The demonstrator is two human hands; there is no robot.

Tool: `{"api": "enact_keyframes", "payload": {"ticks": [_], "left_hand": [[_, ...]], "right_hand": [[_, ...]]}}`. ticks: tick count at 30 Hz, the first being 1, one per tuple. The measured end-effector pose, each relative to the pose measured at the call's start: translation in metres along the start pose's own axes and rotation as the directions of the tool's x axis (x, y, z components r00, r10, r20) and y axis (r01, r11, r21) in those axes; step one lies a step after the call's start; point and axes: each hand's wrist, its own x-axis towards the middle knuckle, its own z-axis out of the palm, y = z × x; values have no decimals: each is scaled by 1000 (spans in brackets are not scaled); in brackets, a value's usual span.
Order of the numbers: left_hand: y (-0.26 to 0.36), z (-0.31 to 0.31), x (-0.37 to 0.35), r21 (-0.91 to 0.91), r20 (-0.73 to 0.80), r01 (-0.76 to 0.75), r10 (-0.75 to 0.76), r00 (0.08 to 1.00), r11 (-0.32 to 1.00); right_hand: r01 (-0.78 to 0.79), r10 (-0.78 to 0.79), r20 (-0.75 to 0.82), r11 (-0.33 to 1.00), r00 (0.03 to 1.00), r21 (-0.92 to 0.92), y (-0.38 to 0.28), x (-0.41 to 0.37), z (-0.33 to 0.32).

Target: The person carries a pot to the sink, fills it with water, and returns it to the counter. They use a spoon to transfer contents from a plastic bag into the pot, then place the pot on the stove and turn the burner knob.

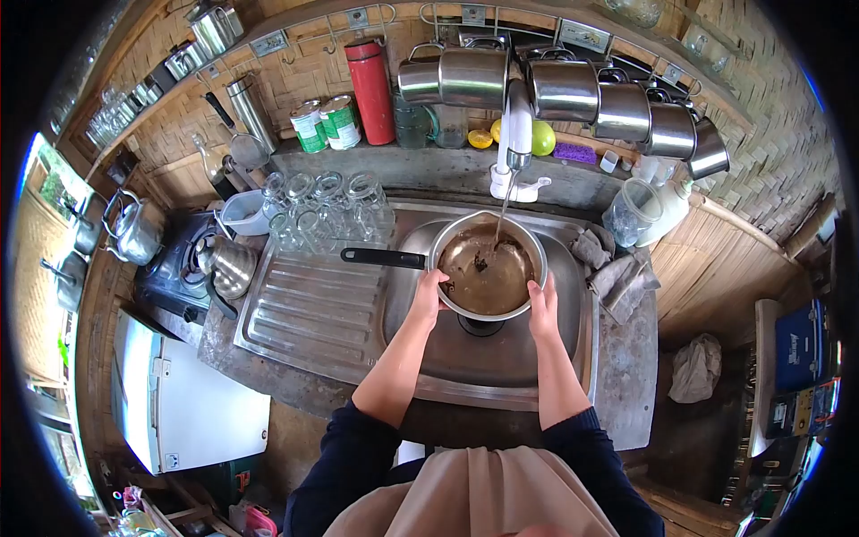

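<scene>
A steel saucepan [534,250] with a black handle pointing left is held over the sink basin [447,349]. Brownish water with dark bits, perhaps tea leaves, lies inside it. From the white faucet [514,134] a thin stream of water runs down into the pan. My left hand [430,297] grips the pan's near left side, just below the handle, thumb at the rim. On the near right side my right hand [542,306] clasps the pan in the same way, fingers around its outer wall. Part of a dark round drain shows beneath the pan.
Upturned glasses [329,210] crowd the back of the ribbed drainboard [309,295]. Grey cloths [622,282] lie right of the basin, near a clear plastic pitcher [633,213]. Steel mugs [562,89] hang above. A kettle [226,267] and a stove [174,259] stand left.
</scene>
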Motion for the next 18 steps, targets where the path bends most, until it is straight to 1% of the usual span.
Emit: {"api": "enact_keyframes", "payload": {"ticks": [4,8,11,13,18], "left_hand": [[1,0,-1,-1,-4,-5,5,1000,1000],[0,-1,0,-2,11,13,-12,1000,1000],[4,2,-4,-3,3,9,-9,1000,1000],[5,2,-5,-3,-1,10,-10,1000,1000],[4,2,-5,-7,-8,3,-3,1000,1000]], "right_hand": [[-22,22,3,1000,1000,-7,0,0,-1],[-9,9,-7,1000,1000,-1,-2,-1,0],[-43,43,-8,999,999,20,-3,-2,0],[-85,84,22,996,996,12,-5,-2,0],[-71,71,31,997,997,0,-4,-1,-1]]}}
